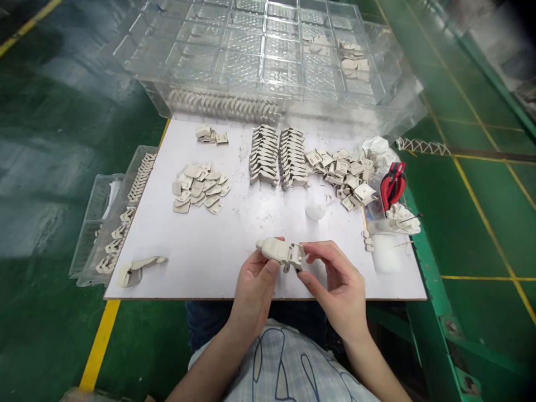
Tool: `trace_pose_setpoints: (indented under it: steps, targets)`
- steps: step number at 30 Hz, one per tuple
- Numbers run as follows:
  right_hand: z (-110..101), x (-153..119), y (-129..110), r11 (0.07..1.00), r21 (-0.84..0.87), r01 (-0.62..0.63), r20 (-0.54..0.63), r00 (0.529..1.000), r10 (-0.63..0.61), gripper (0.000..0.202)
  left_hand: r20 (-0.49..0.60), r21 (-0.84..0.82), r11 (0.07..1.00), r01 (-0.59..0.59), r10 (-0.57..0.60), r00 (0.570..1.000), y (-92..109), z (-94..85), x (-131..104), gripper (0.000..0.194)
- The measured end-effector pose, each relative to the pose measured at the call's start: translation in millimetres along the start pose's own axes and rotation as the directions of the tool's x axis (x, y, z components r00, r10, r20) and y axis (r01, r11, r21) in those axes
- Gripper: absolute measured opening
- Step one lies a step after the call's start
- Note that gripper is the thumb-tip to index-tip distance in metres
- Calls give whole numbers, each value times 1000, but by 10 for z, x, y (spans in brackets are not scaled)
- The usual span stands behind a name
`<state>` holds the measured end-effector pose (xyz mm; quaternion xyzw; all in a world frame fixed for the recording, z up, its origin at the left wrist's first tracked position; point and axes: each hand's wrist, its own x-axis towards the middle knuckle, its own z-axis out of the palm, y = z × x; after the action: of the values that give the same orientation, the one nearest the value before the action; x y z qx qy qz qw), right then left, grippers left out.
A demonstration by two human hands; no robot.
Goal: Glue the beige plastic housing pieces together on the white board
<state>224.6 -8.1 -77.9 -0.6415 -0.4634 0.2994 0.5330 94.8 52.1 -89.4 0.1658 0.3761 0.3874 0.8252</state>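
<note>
Near the front edge of the white board, my left hand [257,282] pinches a beige plastic part [274,249] with a long rounded body. My right hand [335,279] grips a smaller beige bracket-like piece [296,255] at that part's right end, between thumb and fingers. The two pieces meet, though I cannot tell whether they are fixed together. Just beyond my hands stands a small white bottle [316,210]. A curved beige assembly [140,270] lies alone at the board's left front corner.
On the white board [234,223] are a pile of flat beige covers [199,188], two stacked rows of parts [263,156], and a heap of brackets [347,170]. Red-handled pliers [392,187] stand at right. Clear compartment trays [259,56] fill the back; another tray [121,223] sits left.
</note>
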Motion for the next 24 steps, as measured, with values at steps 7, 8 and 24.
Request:
trace_pose_setpoints:
  steps: [7,8,24]
  targets:
    - [-2,3,-5,999,-29,24,-6,1000,-24,30,-21,35,999,5,-4,1000,11,19,1,42]
    - [-1,5,-6,999,-43,30,-9,999,-31,29,-26,32,999,3,-2,1000,11,24,3,43]
    - [-34,48,-96,997,-71,33,95,995,-26,25,-39,149,987,-67,73,997,56,62,-18,43]
